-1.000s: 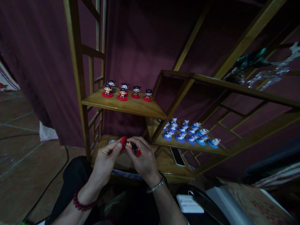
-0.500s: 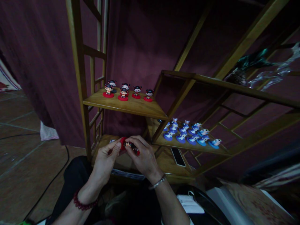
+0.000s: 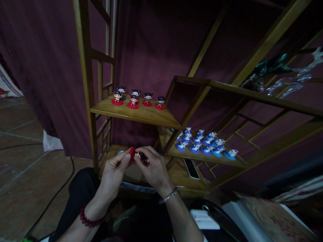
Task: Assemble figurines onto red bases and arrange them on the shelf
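Observation:
Between my two hands is a small figurine with dark hair, lying sideways. My left hand pinches its red round base between thumb and fingers. Around the head end my right hand is closed, its fingers hiding part of the dark hair. Both hands are in front of the lower wooden shelf. Several similar black-haired figurines on red bases, such as one at the front, stand upright on the shelf above.
Several blue and purple figurines stand on a shelf to the right. A phone lies on the lower shelf. Clear and green ornaments are at upper right. A cable crosses the floor at left.
The figurine's head has turned slightly between my fingers. Both hands keep nearly the same place and hold.

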Demonstrator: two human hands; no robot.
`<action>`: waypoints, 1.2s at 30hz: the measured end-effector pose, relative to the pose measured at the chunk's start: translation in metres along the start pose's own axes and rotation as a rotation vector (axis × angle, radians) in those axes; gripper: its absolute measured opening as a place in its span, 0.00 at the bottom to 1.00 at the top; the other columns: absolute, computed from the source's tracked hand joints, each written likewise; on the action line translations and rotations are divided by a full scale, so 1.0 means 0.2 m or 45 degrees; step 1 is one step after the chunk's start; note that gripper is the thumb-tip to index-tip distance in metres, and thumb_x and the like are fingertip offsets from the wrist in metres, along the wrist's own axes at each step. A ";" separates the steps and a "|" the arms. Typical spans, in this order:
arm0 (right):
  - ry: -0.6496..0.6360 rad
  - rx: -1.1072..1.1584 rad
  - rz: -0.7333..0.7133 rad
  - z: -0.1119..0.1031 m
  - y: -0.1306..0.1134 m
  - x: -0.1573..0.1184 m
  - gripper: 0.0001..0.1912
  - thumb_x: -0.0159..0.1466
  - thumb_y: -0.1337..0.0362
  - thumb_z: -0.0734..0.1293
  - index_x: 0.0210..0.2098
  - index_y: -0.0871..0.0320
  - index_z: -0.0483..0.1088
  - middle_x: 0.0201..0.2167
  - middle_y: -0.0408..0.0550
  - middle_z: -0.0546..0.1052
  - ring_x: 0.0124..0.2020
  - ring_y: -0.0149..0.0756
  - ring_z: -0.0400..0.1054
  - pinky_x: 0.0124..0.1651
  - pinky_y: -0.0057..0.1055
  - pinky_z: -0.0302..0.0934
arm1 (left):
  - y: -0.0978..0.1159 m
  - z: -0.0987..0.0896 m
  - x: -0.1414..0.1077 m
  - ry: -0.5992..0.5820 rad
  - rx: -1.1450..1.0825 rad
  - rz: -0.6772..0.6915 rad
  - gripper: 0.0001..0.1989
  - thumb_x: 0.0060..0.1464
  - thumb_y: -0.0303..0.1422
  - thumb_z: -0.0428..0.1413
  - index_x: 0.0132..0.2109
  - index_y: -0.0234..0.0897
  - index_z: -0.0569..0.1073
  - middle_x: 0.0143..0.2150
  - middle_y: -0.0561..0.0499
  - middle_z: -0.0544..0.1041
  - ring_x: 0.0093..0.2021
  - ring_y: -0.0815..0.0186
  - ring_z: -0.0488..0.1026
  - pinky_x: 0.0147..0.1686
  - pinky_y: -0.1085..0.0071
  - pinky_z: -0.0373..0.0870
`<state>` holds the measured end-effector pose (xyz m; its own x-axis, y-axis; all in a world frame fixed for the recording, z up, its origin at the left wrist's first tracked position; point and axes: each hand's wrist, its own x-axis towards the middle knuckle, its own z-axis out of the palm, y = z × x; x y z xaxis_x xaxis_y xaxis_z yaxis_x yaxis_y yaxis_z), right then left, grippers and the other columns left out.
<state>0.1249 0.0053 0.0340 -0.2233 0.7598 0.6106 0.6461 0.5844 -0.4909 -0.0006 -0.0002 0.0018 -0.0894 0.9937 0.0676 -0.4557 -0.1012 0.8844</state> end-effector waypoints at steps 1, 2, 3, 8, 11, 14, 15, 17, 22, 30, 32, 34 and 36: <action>0.001 0.002 0.014 0.00 0.00 0.00 0.09 0.57 0.70 0.64 0.37 0.55 0.71 0.34 0.45 0.75 0.35 0.32 0.70 0.39 0.27 0.66 | 0.00 0.00 0.00 0.003 -0.001 0.005 0.16 0.42 0.39 0.62 0.39 0.37 0.78 0.42 0.48 0.79 0.43 0.60 0.74 0.47 0.63 0.71; 0.001 0.004 0.026 0.00 -0.01 0.00 0.09 0.57 0.71 0.64 0.37 0.56 0.71 0.34 0.45 0.75 0.35 0.32 0.70 0.39 0.27 0.66 | 0.00 0.00 0.00 0.004 -0.002 0.011 0.16 0.42 0.38 0.62 0.39 0.37 0.78 0.42 0.48 0.79 0.43 0.60 0.74 0.47 0.63 0.70; 0.002 0.009 0.037 0.00 -0.01 0.00 0.09 0.57 0.71 0.64 0.37 0.56 0.71 0.34 0.45 0.75 0.35 0.32 0.70 0.39 0.27 0.65 | -0.01 -0.01 0.00 -0.001 -0.005 0.015 0.15 0.43 0.38 0.62 0.40 0.37 0.78 0.42 0.48 0.79 0.43 0.61 0.74 0.48 0.63 0.70; -0.013 0.032 0.023 0.00 -0.01 0.01 0.09 0.58 0.71 0.64 0.37 0.56 0.71 0.34 0.45 0.75 0.35 0.32 0.70 0.39 0.27 0.65 | 0.00 -0.02 0.00 -0.045 0.009 0.018 0.15 0.44 0.38 0.61 0.41 0.36 0.78 0.41 0.48 0.79 0.43 0.61 0.74 0.48 0.63 0.70; -0.024 0.031 -0.035 -0.01 0.00 0.00 0.08 0.58 0.70 0.64 0.37 0.56 0.71 0.35 0.46 0.75 0.35 0.32 0.70 0.39 0.27 0.66 | 0.01 -0.01 0.00 -0.059 0.028 0.012 0.17 0.43 0.39 0.62 0.40 0.36 0.78 0.40 0.47 0.79 0.41 0.60 0.75 0.47 0.62 0.71; -0.052 0.005 -0.095 -0.02 0.01 0.01 0.09 0.59 0.70 0.63 0.38 0.56 0.71 0.35 0.46 0.75 0.36 0.32 0.70 0.41 0.28 0.66 | 0.02 -0.01 0.00 -0.048 0.041 0.016 0.17 0.42 0.41 0.62 0.39 0.36 0.78 0.40 0.47 0.79 0.40 0.60 0.75 0.46 0.62 0.72; -0.065 -0.007 -0.111 -0.02 0.01 0.01 0.09 0.59 0.70 0.63 0.38 0.56 0.71 0.35 0.47 0.74 0.37 0.32 0.70 0.41 0.29 0.66 | 0.01 -0.01 0.00 -0.050 0.041 0.020 0.17 0.42 0.41 0.62 0.39 0.36 0.78 0.40 0.47 0.79 0.40 0.60 0.75 0.45 0.61 0.72; -0.087 -0.027 -0.142 -0.03 0.01 0.01 0.09 0.60 0.70 0.62 0.39 0.56 0.70 0.36 0.47 0.74 0.37 0.33 0.69 0.42 0.29 0.66 | 0.01 -0.01 0.01 -0.059 0.032 0.023 0.17 0.43 0.41 0.61 0.40 0.36 0.78 0.40 0.47 0.79 0.41 0.60 0.75 0.45 0.61 0.72; -0.165 -0.085 -0.220 -0.04 0.01 0.03 0.09 0.61 0.70 0.61 0.39 0.56 0.70 0.36 0.48 0.73 0.39 0.34 0.68 0.44 0.31 0.65 | -0.01 -0.02 0.01 -0.090 -0.022 -0.007 0.15 0.44 0.39 0.61 0.39 0.36 0.78 0.38 0.48 0.79 0.39 0.61 0.75 0.43 0.63 0.72; -0.266 -0.123 -0.314 -0.10 0.01 0.06 0.11 0.63 0.69 0.59 0.43 0.57 0.68 0.39 0.49 0.72 0.42 0.34 0.66 0.47 0.33 0.63 | 0.04 0.00 0.02 -0.151 -0.094 -0.035 0.14 0.44 0.38 0.61 0.37 0.34 0.78 0.37 0.47 0.79 0.38 0.61 0.74 0.40 0.63 0.74; -0.268 -0.125 -0.289 -0.11 0.00 0.07 0.14 0.63 0.68 0.60 0.49 0.57 0.65 0.41 0.49 0.72 0.43 0.35 0.66 0.48 0.34 0.63 | 0.06 0.01 0.02 -0.138 -0.147 -0.067 0.14 0.43 0.38 0.62 0.36 0.34 0.78 0.37 0.47 0.79 0.38 0.61 0.74 0.39 0.63 0.74; -0.259 -0.107 -0.233 -0.11 0.00 0.07 0.19 0.62 0.67 0.61 0.54 0.56 0.61 0.42 0.49 0.72 0.43 0.35 0.66 0.47 0.34 0.63 | 0.08 0.02 0.02 -0.127 -0.205 -0.116 0.13 0.42 0.38 0.63 0.34 0.33 0.78 0.37 0.46 0.79 0.37 0.62 0.75 0.39 0.63 0.74; -0.231 -0.071 -0.167 -0.11 0.01 0.07 0.23 0.61 0.67 0.63 0.56 0.56 0.58 0.42 0.48 0.73 0.42 0.34 0.66 0.46 0.33 0.64 | 0.09 0.03 0.02 -0.134 -0.260 -0.163 0.13 0.42 0.37 0.63 0.34 0.32 0.78 0.37 0.46 0.79 0.36 0.64 0.75 0.39 0.64 0.74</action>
<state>0.1391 0.0096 0.0552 -0.4327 0.7200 0.5425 0.6412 0.6688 -0.3763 -0.0036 0.0015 0.0216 0.0681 0.9975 0.0179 -0.6279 0.0289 0.7777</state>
